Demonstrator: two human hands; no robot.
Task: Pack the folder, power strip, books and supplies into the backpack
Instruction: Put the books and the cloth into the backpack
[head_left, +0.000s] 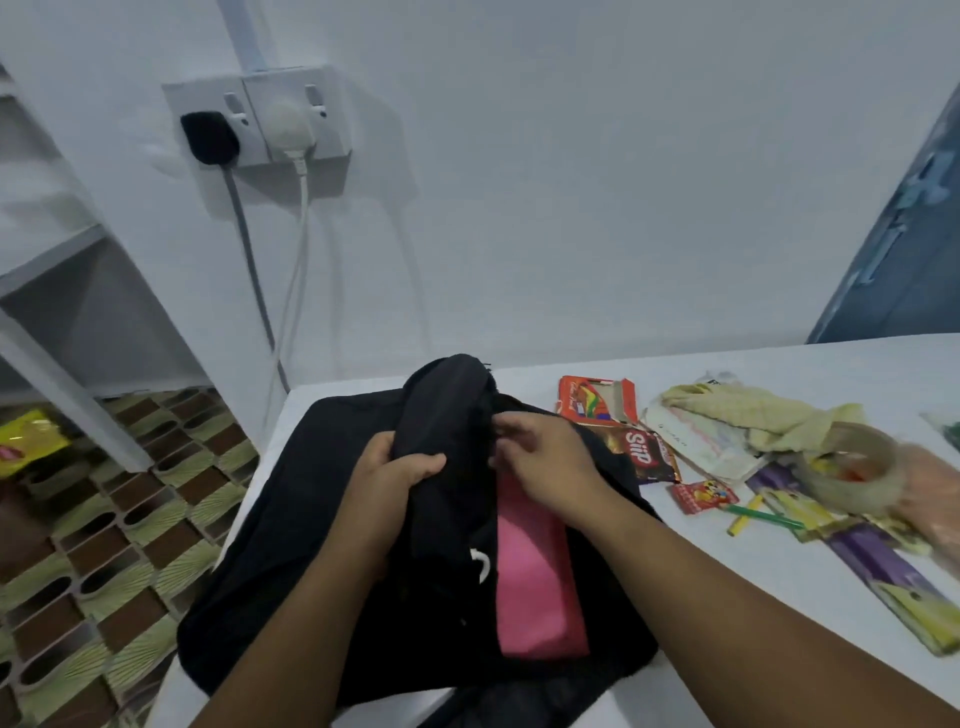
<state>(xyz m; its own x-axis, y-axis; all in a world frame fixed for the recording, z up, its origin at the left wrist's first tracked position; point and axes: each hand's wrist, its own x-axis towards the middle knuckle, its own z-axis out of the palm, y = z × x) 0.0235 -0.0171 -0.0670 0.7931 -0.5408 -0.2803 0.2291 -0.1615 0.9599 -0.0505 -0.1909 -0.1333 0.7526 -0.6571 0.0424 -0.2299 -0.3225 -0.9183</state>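
From my head view, the black backpack (322, 499) lies on the white table (779, 597), a pink folder (535, 571) showing in its mouth. My left hand (389, 478) grips the bunched flap; my right hand (540, 457) pinches at the opening's edge, likely the zipper. At three o'clock lie snack packets (649, 457), pens (758, 517) and a tape roll (847, 467). If I close the bag now, they stay out, or the zipper bites fabric.

A black fabric backpack (322, 499) lies on a white table (727, 597), a flat pink folder (535, 577) showing in its opening. The left hand (387, 480) grips a raised fold of the backpack; the right hand (545, 462) pinches at its edge. Snack packets (647, 454), a clear tape roll (852, 467) and a pale yellow cloth (753, 415) lie to the right.
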